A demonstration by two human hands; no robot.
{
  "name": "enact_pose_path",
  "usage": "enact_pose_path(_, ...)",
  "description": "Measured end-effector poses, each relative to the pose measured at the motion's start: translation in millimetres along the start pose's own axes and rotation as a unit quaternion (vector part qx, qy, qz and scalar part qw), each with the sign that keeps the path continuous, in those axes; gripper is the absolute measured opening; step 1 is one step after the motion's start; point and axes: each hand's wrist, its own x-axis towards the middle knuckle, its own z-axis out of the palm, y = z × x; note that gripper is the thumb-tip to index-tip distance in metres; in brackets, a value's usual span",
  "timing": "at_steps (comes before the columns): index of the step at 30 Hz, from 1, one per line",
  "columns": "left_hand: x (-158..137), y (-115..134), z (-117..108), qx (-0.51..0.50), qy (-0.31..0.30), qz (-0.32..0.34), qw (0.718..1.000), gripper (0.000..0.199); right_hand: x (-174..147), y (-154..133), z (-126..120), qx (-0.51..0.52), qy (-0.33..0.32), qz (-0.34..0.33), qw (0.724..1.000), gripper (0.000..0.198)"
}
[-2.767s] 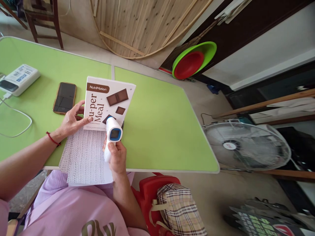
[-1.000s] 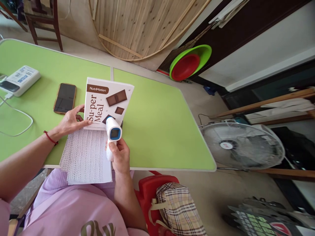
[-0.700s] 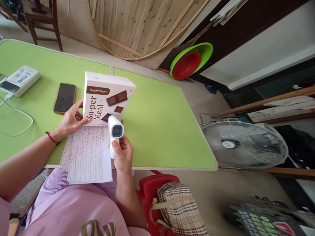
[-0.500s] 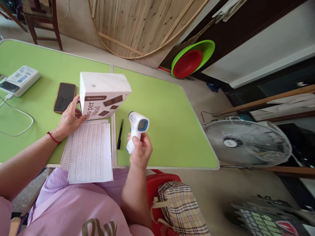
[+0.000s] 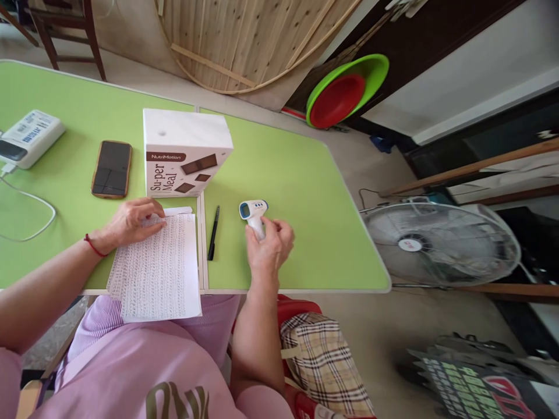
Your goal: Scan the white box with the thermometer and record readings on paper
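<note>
My right hand (image 5: 271,244) grips a white and blue infrared thermometer (image 5: 254,214) by its handle, above the right part of the green table. My left hand (image 5: 135,222) rests at the upper left of some handwritten sheets (image 5: 159,273), fingers bent and thumb apart from them, holding nothing I can see. A white flat strip (image 5: 178,210) shows at the top edge of the sheets, near the fingertips. Behind that hand stands a white NutriMotion box (image 5: 187,131). Between the sheets and the thermometer lies a black pen (image 5: 213,233).
A phone (image 5: 112,169) and a white power bank (image 5: 32,138) with a cable lie on the left of the table (image 5: 305,169). A standing fan (image 5: 441,247) is beyond its right edge. A plaid bag (image 5: 327,361) rests on a red seat at my right.
My left hand has come off the box and moved down onto the sheets' top edge. My right hand has carried the thermometer rightward and turned it, so its head now points right.
</note>
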Motion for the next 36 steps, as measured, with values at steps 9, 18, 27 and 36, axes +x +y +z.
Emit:
enact_pose_path(9,-3,-3,1,0.107,-0.183,0.010,0.977,0.041,0,-59,4,-0.014,-0.255,-0.119,0.959,0.031)
enact_pose_path(18,-4,2,4,0.153,-0.193,-0.009,0.969,0.047,38,-48,30,0.297,-0.132,-0.179,0.929,0.036)
enact_pose_path(27,-4,11,12,0.176,-0.207,-0.032,0.962,0.046,0,-63,45,0.452,-0.149,-0.086,0.875,0.038)
enact_pose_path(36,13,84,-20,0.205,-0.304,0.092,0.926,0.055,16,-70,52,0.417,-0.187,0.068,0.887,0.023)
